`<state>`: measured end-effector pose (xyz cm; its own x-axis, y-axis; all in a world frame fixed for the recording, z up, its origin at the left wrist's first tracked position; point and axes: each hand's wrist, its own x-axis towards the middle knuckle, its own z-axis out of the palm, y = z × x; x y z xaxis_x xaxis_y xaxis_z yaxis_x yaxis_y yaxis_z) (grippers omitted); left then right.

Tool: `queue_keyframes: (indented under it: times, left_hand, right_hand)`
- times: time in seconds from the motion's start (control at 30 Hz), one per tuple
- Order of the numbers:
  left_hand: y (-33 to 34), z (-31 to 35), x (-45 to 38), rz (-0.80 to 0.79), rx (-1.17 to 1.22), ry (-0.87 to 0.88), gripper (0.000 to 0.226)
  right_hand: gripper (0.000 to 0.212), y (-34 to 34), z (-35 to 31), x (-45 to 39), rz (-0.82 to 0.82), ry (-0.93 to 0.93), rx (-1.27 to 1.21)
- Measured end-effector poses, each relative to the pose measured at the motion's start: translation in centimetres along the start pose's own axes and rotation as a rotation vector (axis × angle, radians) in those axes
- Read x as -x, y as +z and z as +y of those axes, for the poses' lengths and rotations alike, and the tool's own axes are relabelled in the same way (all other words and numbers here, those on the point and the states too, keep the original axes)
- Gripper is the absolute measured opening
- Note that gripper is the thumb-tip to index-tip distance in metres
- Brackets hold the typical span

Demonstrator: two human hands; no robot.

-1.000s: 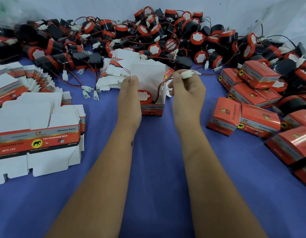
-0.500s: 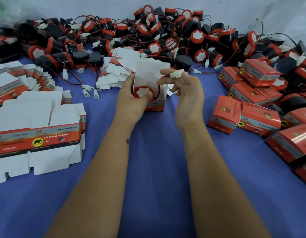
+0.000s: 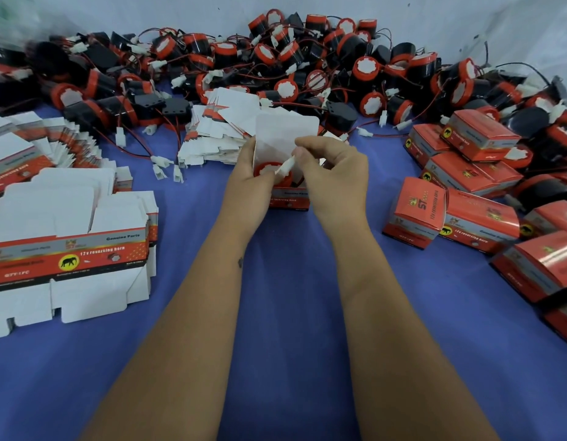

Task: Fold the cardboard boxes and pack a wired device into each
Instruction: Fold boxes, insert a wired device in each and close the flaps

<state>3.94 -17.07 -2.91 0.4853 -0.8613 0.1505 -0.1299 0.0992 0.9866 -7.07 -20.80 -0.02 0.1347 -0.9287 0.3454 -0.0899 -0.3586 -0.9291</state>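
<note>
Between both hands: open box (image 3: 290, 198) | left hand (image 3: 250, 183) grips box | right hand (image 3: 336, 173) pinches connector (image 3: 285, 167)

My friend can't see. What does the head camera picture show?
A left hand holds an open red cardboard box containing a red-and-black wired horn, while the right hand pinches its white plug above it.

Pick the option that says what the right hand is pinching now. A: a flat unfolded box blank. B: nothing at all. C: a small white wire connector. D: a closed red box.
C: the right hand pinches the white connector just over the red-faced device sitting in the open box, which the left hand holds.
</note>
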Motion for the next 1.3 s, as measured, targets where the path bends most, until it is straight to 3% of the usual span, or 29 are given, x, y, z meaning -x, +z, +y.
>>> queue_keyframes:
  times: [0.3, 0.47, 0.57, 0.67, 0.8, 0.97, 1.1, 1.17, 1.3]
  left_hand:
    - [-0.1, -0.2, -0.1, -0.002, -0.037, 0.017, 0.054]
    - [-0.1, -0.3, -0.1, 0.015, -0.071, 0.043, 0.053]
    - [-0.2, -0.2, 0.0, 0.023, -0.088, 0.040, 0.053]
    - [-0.1, -0.1, 0.2, 0.016, -0.103, 0.069, 0.051]
    - [0.0, 0.2, 0.4, -0.023, -0.114, 0.080, 0.052]
    - [-0.1, 0.3, 0.5, -0.019, -0.127, 0.054, 0.054]
    - [0.0, -0.3, 0.1, -0.021, -0.106, 0.066, 0.057]
    - [0.2, -0.4, 0.1, 0.005, -0.092, 0.061, 0.058]
    - [0.2, -0.5, 0.0, 0.066, -0.073, 0.024, 0.050]
  right_hand:
    - [0.025, -0.4, 0.7, 0.0, 0.069, -0.177, 0.288]
    - [0.020, -0.1, 0.0, 0.7, -0.002, -0.105, 0.096]
    - [0.010, 0.0, 0.0, 0.4, 0.017, -0.046, 0.145]
    - [0.014, 0.2, 0.4, 0.0, 0.043, 0.025, 0.105]
    - [0.014, 0.4, 0.5, -0.4, 0.076, 0.017, 0.011]
    - [0.015, 0.6, 1.0, -0.7, 0.122, -0.037, 0.089]
    - [0.024, 0.2, 1.7, -0.9, 0.120, -0.124, 0.309]
    - [0.028, -0.2, 1.7, -0.7, 0.120, -0.282, 0.444]
    - [0.021, -0.6, 1.9, -0.5, 0.074, -0.451, 0.627]
